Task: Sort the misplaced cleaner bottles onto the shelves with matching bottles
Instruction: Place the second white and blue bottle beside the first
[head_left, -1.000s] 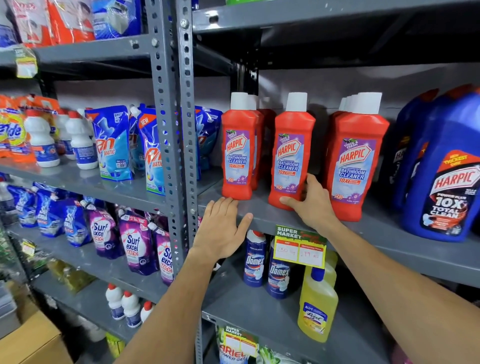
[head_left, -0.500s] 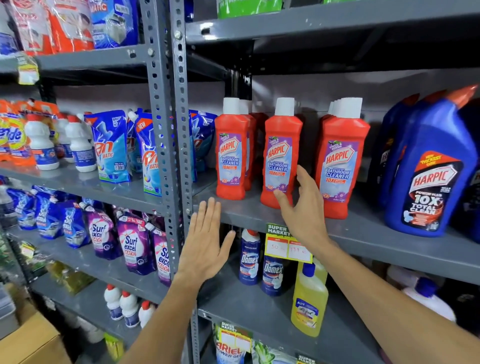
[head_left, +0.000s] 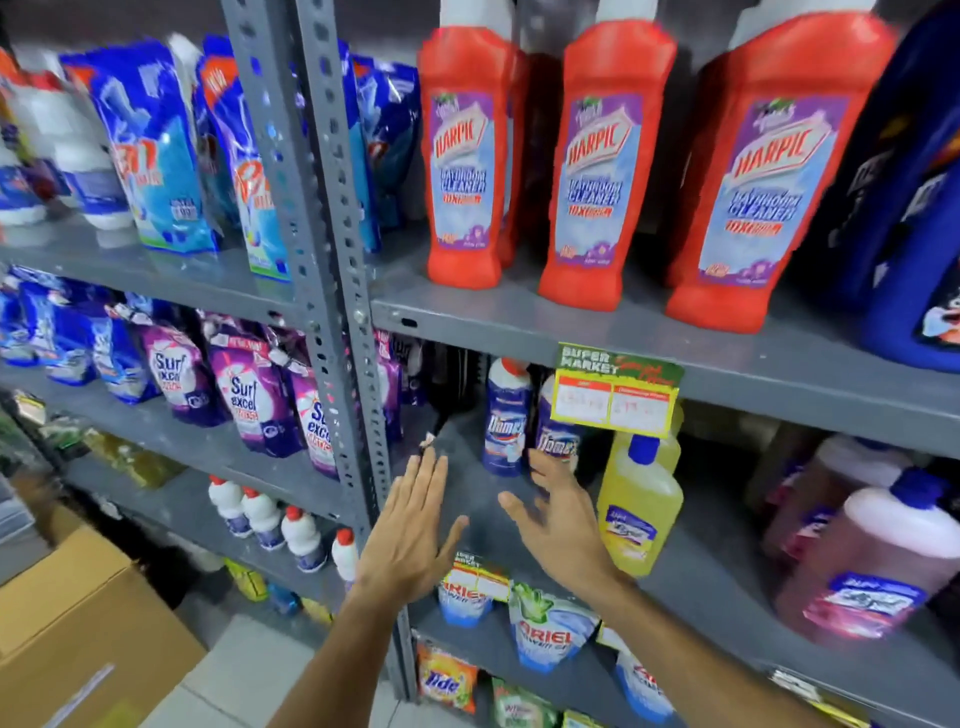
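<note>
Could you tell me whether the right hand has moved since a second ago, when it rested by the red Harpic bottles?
Yes. The right hand has dropped from the Harpic shelf to below the price tag, now in front of the Domex bottles.

Red Harpic bottles (head_left: 602, 171) carry purple-and-pale-blue labels; the big bottle (head_left: 914, 208) at right is deep blue. Below, Domex bottles (head_left: 506, 421) are blue and white with red caps, the yellow bottle (head_left: 636, 514) blue-capped. The shelves (head_left: 519, 317) are grey.

Grey slotted-steel shelving (head_left: 332, 291) fills the view; pale tiled floor (head_left: 244, 670) below (a cardboard box (head_left: 78, 639) beside it).
</note>
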